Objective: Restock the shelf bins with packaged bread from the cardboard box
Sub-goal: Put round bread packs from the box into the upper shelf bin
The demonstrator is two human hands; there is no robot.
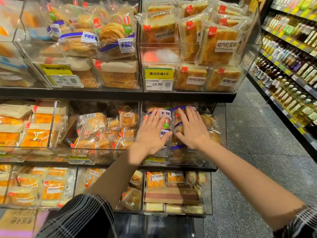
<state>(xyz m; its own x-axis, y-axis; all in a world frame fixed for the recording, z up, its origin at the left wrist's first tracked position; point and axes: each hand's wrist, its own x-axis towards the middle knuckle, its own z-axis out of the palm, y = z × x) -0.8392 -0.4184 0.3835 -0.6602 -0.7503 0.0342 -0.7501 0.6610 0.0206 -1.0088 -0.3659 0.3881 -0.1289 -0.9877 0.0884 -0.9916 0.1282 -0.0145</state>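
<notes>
Shelf bin: the clear plastic bin (208, 166) sits centre-right of the frame, middle tier.
Bread: clear-wrapped blue-banded bread packets (169, 123) lie under your palms.
Hands: your left hand (151, 134) and right hand (192, 128) press flat, fingers spread, gripping nothing.

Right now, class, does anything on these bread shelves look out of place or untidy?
Yes. In the bottom-right bin, a flat brown-and-tan striped box lies among the bread packets, unlike its neighbours. Both hands, left hand and right hand, press flat on the middle bin's packets.
</notes>
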